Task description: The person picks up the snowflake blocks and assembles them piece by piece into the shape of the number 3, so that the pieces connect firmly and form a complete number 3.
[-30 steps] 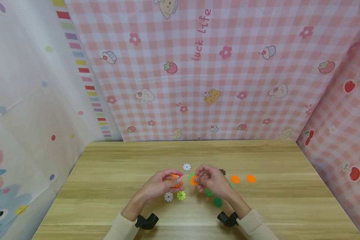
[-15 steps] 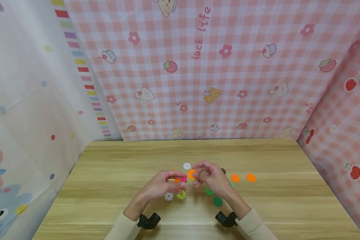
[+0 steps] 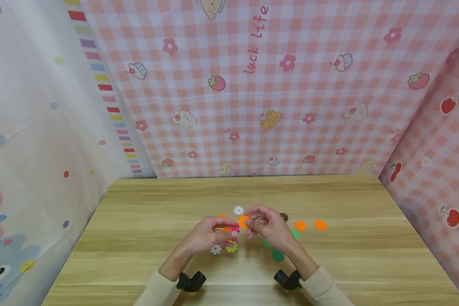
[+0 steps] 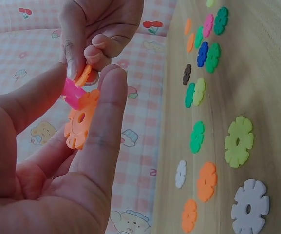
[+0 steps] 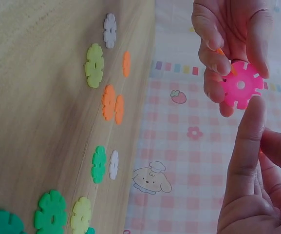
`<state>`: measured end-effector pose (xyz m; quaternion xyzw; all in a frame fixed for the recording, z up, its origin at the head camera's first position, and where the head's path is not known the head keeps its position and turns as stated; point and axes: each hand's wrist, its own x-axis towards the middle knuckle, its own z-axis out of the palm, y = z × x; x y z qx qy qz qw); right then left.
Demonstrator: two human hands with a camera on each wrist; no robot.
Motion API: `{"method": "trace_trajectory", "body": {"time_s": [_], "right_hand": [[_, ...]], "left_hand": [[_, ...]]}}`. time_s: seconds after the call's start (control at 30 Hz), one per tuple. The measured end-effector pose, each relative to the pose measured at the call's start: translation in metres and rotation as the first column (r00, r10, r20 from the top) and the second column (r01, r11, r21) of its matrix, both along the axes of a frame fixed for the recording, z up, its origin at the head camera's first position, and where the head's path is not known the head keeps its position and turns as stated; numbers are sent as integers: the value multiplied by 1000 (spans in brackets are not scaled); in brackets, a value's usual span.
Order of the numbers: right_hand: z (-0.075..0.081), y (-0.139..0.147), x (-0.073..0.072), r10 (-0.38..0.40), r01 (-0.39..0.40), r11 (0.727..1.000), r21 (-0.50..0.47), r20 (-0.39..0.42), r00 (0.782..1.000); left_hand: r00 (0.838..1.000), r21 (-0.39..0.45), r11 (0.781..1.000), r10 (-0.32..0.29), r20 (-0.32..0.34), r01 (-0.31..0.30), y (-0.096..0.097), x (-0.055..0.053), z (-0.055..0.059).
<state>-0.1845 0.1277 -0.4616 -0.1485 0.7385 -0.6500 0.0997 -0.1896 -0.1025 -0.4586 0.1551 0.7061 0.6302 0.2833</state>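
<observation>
My left hand [image 3: 206, 234] pinches a pink notched flower-shaped plastic disc [image 5: 241, 85] with an orange notched disc [image 4: 82, 119] set crosswise into it. Opposite it, my right hand [image 3: 270, 227] pinches a second orange disc [image 3: 243, 222] between thumb and fingers. In the left wrist view this second disc's edge meets the pink disc; whether it is slotted in cannot be told. The right wrist view hides the second disc behind the right fingers [image 5: 250, 141]. Both hands are raised above the wooden table [image 3: 145, 263].
Several similar discs lie flat around the hands: a white one [image 3: 239, 210] behind, a yellow-green one [image 3: 232, 247] in front, a green one [image 3: 278, 255] nearer me, orange ones [image 3: 320, 225] to the right. A checked cloth [image 3: 310, 93] hangs behind the table.
My right hand has brought its orange disc up and left to the pink disc. My left hand has shifted slightly right. During the last half second both have barely moved.
</observation>
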Motion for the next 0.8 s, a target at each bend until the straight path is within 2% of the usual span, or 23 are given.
{"method": "trace_trajectory", "body": {"time_s": [0.37,0.67,0.8], "right_hand": [[0,-3,2,-7,7,1000,-12,-14,1000],[-2,-5,4,-23,22,998,-64,-26,999],[-4,-5,6,-31,28,994,-104,-29,999]], "left_hand": [[1000,28,1000,3,1,-3,2,-1,-2],[998,30,998,58,-31,-57,4,1,-4],[997,53,996,78,-22,-77,5,0,-4]]}}
